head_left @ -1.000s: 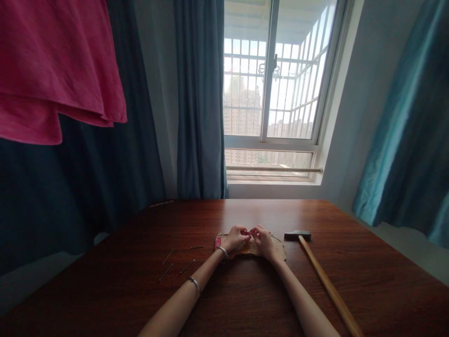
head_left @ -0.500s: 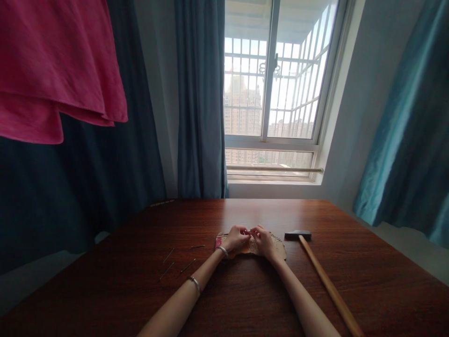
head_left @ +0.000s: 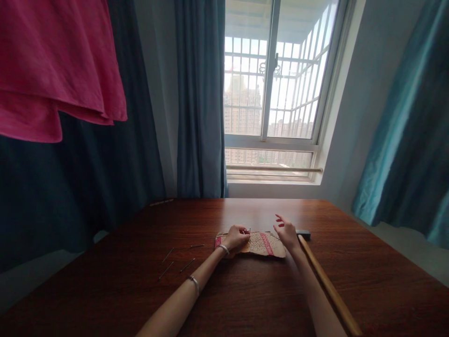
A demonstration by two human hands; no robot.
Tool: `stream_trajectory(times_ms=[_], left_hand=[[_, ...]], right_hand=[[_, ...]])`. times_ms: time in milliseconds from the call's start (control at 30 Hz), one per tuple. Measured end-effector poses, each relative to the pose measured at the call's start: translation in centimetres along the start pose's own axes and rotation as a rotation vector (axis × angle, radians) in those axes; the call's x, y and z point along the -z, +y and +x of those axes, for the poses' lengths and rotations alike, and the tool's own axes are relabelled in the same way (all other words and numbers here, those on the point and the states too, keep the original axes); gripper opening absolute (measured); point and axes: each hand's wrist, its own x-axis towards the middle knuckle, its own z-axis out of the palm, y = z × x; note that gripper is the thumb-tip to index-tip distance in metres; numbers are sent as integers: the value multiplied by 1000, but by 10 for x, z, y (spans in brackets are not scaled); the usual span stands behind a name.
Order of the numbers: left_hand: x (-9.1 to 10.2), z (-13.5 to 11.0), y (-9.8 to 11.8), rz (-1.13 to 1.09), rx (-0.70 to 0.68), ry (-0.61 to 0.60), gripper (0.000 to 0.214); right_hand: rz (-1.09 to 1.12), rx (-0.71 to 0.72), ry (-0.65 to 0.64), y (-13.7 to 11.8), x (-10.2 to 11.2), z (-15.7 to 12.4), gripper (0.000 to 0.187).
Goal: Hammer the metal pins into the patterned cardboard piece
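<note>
My left hand (head_left: 237, 238) pinches a nail (head_left: 249, 231) that stands upright over a flat piece of cardboard (head_left: 277, 248). The cardboard is dotted with many small holes and has pink printed bands; part of it is hidden under my left hand and wrist. To the right, my right hand (head_left: 286, 231) is raised with its fingers apart, holding nothing. Just beside it lies a hammer (head_left: 324, 281), its dark head partly covered by my hand and its long wooden handle running toward the near right.
Several loose nails (head_left: 187, 265) are scattered on the brown wooden table (head_left: 147, 304) left of the cardboard. A window (head_left: 270, 93) with bars outside is behind the table. Blue curtains (head_left: 199, 117) hang on both sides, and a pink cloth (head_left: 59, 65) hangs at upper left.
My right hand has let go near the nail and moved right, toward the hammer head, its fingers spreading. My left hand has stayed in place, holding the nail.
</note>
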Motion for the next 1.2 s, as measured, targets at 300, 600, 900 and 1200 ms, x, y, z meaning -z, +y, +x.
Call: stream_trajectory(times_ms=[300, 600, 900, 1200], left_hand=[[1, 1, -1, -66, 5, -21, 31], [1, -1, 1, -71, 2, -28, 29], [2, -3, 5, -68, 9, -15, 28], [2, -3, 4, -79, 19, -29, 28]], right_hand=[[-24, -262, 110, 19, 27, 7, 51], [-112, -301, 57, 19, 28, 7, 52], [-567, -419, -79, 24, 60, -16, 48], [-670, -447, -250, 33, 87, -51, 26]])
